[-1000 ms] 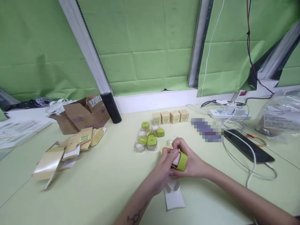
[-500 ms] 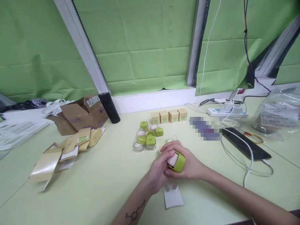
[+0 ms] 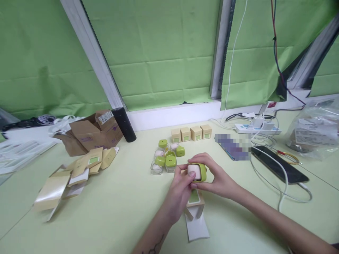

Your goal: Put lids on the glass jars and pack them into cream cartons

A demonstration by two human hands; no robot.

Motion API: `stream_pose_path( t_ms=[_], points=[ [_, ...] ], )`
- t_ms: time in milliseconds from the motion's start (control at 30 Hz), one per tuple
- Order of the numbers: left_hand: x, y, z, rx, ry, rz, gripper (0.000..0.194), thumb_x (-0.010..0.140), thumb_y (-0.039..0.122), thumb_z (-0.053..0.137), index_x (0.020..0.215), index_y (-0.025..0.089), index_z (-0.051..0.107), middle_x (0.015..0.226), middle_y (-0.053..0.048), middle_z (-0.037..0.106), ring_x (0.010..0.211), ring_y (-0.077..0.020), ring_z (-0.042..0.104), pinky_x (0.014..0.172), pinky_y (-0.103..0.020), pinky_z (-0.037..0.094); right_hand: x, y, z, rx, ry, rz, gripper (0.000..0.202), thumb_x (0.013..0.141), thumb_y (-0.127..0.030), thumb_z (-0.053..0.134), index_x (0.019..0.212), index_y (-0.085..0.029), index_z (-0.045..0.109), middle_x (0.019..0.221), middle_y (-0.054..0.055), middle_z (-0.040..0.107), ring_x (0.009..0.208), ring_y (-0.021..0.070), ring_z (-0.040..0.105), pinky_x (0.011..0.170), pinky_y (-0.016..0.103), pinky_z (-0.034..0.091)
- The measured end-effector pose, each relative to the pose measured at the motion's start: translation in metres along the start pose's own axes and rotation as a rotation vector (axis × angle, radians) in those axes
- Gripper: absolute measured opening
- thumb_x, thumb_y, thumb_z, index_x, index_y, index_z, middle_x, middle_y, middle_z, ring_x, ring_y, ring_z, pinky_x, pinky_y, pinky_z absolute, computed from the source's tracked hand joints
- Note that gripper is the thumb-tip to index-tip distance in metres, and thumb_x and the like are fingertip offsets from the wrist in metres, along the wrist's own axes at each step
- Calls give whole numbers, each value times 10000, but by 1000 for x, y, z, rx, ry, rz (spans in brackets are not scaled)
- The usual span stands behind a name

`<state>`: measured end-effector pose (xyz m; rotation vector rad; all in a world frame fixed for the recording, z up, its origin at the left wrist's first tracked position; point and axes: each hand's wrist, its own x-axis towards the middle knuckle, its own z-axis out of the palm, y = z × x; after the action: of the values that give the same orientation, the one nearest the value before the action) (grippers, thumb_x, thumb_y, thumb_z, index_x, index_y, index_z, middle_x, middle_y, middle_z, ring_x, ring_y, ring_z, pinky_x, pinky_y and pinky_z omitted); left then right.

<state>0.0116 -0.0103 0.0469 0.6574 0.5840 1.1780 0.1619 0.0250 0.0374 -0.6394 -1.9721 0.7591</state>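
Observation:
A green case [image 3: 203, 173] with a white rounded block [image 3: 194, 171] in its opening is held up over the table between both hands. My left hand [image 3: 180, 188] presses its thumb on the white block. My right hand [image 3: 212, 176] grips the green case from the right, fingers above and thumb below. Just under the hands lies an open small carton [image 3: 194, 199], its white flap stretched toward me. To the left of the hands is a cluster of green-lidded clear containers [image 3: 171, 161], some showing white pieces.
Several small closed cartons [image 3: 196, 133] line up at the back. Flattened cartons [image 3: 55, 187], a brown box [image 3: 92, 135] and a black cylinder [image 3: 124, 124] are left. Phones [image 3: 279, 165], cables, a power strip [image 3: 256, 129] and a plastic bag [image 3: 312, 130] are right.
The hands have shifted up slightly and spread apart, turning the green case so that its white block shows more. The open carton below has come into fuller view.

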Motion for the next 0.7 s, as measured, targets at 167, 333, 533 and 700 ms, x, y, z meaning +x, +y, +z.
stream_pose_path(
  t_ms=[167, 333, 533, 700],
  points=[
    [0, 4, -1, -56, -98, -33, 218, 844, 255, 548, 1046, 175, 533, 986, -62, 588, 864, -141, 559, 754, -256, 438, -2, -1, -2, 215, -63, 15, 448, 836, -321, 596, 1236, -299, 397, 1306, 83, 472, 1218, 243, 440, 992, 444, 396],
    [-1, 4, -2, 54, -19, 64, 252, 817, 213, 605, 1041, 188, 491, 944, -36, 618, 754, -113, 605, 789, -289, 480, -1, 0, 1, -56, 15, 6, 447, 853, -276, 546, 1281, -285, 416, 1375, 93, 329, 1310, 256, 302, 1048, 447, 334],
    [-1, 3, -3, 129, 98, 62, 257, 790, 262, 642, 930, 197, 436, 914, -31, 647, 800, -169, 667, 761, -303, 507, 2, -9, 2, -229, 130, -77, 370, 782, -243, 641, 1134, -248, 523, 1015, 69, 532, 989, 219, 533, 819, 358, 493],
    [0, 4, -2, 160, 77, 32, 333, 834, 353, 568, 1110, 228, 430, 871, -33, 661, 741, -167, 669, 679, -298, 521, 3, -14, -1, -129, 89, 12, 291, 769, -163, 608, 1041, -222, 526, 891, 32, 561, 805, 166, 558, 688, 294, 499]
  ],
)
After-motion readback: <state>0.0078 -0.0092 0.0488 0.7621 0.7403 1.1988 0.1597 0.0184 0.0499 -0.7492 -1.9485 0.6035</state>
